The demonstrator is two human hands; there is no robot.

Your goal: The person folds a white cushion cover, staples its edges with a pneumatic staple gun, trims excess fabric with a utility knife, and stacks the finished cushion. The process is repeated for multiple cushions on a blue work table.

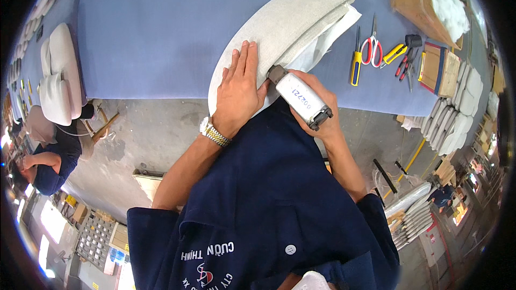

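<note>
A curved, light grey fabric-covered cushion (285, 19) lies on the blue table, with a loose white fabric edge (336, 29) along its right side. My left hand (239, 86) rests flat on the cushion's near left part, fingers stretched out. In my right hand (327, 104) is a white staple gun (300, 95) with a dark nose. Its nose is at the cushion's near inner edge, close to my left thumb; whether it touches the fabric I cannot tell. The gun's handle is hidden in my palm.
On the blue table (150, 37) to the right lie a yellow screwdriver (356, 67), red-handled scissors (372, 48), a yellow cutter (395, 53) and pliers (403, 67). A cardboard box (419, 0) holds white stuffing. Finished cushions (64, 70) sit at left, near another person (51, 164).
</note>
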